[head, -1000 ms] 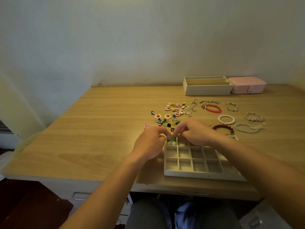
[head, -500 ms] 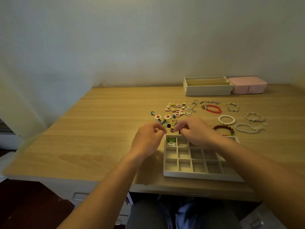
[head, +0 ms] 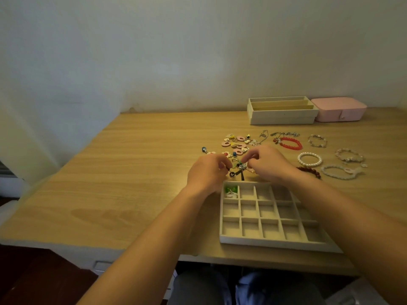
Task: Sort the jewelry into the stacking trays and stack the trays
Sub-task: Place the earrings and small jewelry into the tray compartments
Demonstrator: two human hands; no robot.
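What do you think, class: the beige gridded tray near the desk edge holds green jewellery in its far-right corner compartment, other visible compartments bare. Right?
Not quite. The head view shows the green jewellery in the far-left corner compartment of the beige gridded tray, not the far-right. The rest stands.

Wooden desk [head: 136, 172] — plain pale wall [head: 176, 51]
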